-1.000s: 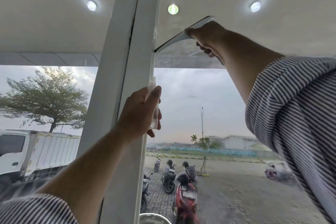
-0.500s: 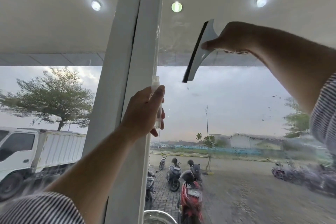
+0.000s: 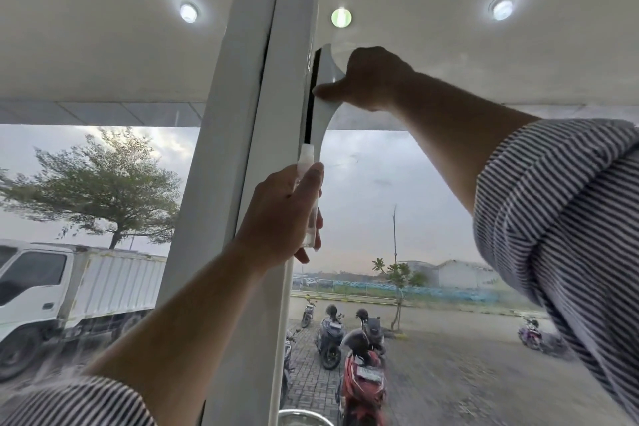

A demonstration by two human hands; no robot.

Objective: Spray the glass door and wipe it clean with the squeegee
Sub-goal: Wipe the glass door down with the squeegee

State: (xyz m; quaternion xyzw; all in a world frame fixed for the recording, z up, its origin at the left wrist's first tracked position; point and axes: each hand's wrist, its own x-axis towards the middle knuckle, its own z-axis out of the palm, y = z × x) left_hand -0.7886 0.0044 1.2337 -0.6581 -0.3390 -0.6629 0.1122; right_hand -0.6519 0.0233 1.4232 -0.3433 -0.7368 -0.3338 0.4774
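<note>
- The glass door (image 3: 432, 204) fills the right side of the view, edged on its left by a white frame (image 3: 269, 135) that runs from top to bottom
- Faint smears show on the glass just right of the frame, at about mid-height
- A second pane left of the frame shows a tree (image 3: 114, 190) and a white truck (image 3: 69, 287)
- Through the door are parked motorbikes (image 3: 363, 370) on paving, with low buildings far off
- Above is a white ceiling with round lights (image 3: 188, 12)
- The squeegee (image 3: 326, 93) stands upright high on the glass, its black blade along the frame's edge
- The right hand (image 3: 370, 79) grips it, thumb laid across the handle; the other fingers are curled behind and mostly hidden
- The left hand (image 3: 280, 218) is wrapped round a small clear spray bottle (image 3: 308, 197), held upright against the frame just under the squeegee; whether the two touch cannot be told
- Most of the bottle is covered by that hand
- Striped sleeves (image 3: 560, 239) are cut off by the picture's edges
- A curved metal rim (image 3: 301, 417) at the bottom is cut off and unclear
- The lower right of the glass is blurred
</note>
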